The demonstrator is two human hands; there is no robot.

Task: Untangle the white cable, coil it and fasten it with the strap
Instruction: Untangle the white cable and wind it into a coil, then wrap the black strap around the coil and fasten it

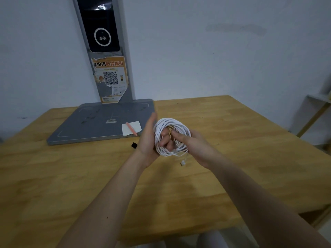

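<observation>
Wooden table (232, 133), pale wall (197, 51), dim light

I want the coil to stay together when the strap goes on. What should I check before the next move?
1. White cable wound into a coil: ok.
2. Left hand has its grip on the coil, fingers through the middle: ok.
3. Right hand pinches the loops: ok.
4. Connector end tucked in: not ok, it dangles below the coil.
5. Strap on the coil: not ok, none visible there.
6. Small black object on the wooden table is the strap: cannot tell.
</observation>
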